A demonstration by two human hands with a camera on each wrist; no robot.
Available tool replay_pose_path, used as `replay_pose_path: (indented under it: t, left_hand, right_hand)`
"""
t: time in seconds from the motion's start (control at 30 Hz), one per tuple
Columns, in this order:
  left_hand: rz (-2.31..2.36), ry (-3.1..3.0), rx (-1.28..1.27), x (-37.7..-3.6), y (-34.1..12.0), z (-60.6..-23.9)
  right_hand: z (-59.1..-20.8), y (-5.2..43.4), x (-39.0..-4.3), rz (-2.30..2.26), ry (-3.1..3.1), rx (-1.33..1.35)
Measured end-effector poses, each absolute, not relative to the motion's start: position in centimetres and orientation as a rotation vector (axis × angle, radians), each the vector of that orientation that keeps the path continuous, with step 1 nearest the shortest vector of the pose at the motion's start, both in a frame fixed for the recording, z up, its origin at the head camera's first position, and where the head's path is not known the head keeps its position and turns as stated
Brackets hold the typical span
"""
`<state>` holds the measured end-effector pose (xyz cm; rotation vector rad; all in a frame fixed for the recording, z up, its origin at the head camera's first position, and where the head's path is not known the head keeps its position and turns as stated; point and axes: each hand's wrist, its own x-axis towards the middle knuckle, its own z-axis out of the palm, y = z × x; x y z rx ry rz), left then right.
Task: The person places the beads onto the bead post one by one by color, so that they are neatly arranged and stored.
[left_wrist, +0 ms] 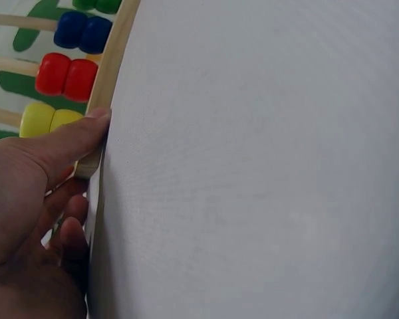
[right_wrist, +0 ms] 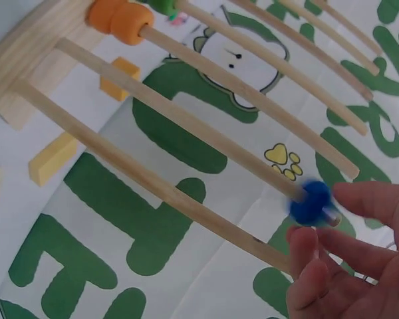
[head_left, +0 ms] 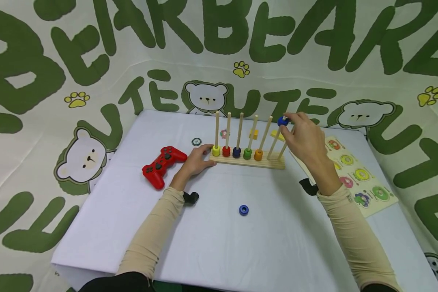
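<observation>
A wooden peg rack [head_left: 248, 162] stands on the white table with upright rods. Yellow [head_left: 216, 151], red [head_left: 226, 151], dark blue [head_left: 236, 152], green [head_left: 247, 153] and orange beads [head_left: 258, 154] sit low on five rods. The left hand [head_left: 197, 160] grips the rack's left end, thumb on the base edge in the left wrist view. At the sixth rod's top, the right hand [head_left: 306, 136] pinches a blue bead [right_wrist: 310, 203]; the rod tip pokes through it. This bead looks blurred in the right wrist view. Another blue bead [head_left: 243, 209] lies on the table nearer the person.
A red game controller [head_left: 163, 166] lies left of the left hand. On the right is a board with fruit pictures [head_left: 361, 174], partly under the right forearm. Yellow blocks [right_wrist: 53, 158] and a round chip [head_left: 196, 141] lie behind the rack. A printed cloth hangs behind.
</observation>
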<state>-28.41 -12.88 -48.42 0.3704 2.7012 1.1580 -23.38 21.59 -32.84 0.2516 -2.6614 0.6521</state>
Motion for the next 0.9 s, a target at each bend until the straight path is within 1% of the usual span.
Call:
replay_pose_path:
  t: [0.17, 0.33, 0.53, 0.67, 0.8, 0.9]
  left_hand:
    - [1.156, 2.703, 0.374, -28.4, -12.7, -48.7]
    - [1.147, 2.694, 0.381, -28.5, -12.4, -48.7]
    - [1.145, 2.71, 0.387, -29.0, -12.5, -48.5]
    - [1.156, 2.724, 0.363, -29.2, -12.9, -48.3]
    - [1.146, 2.712, 0.347, -29.1, -13.0, -48.6]
    - [1.139, 2.706, 0.347, -29.0, -12.9, -48.9]
  right_hand:
    - [-33.4, 21.6, -22.6, 0.667, -2.557, 0.278]
    - [-35.9, 21.0, -19.7, 0.671, -2.421, 0.471]
    - [-40.6, 18.6, -14.8, 0.642, -2.825, 0.789]
    - [-43.5, 17.1, -12.9, 0.56, -3.021, 0.987]
    - [-45.2, 16.3, -12.0, 0.597, -3.077, 1.016]
    - [-45.5, 16.0, -11.8, 0.637, -3.082, 0.987]
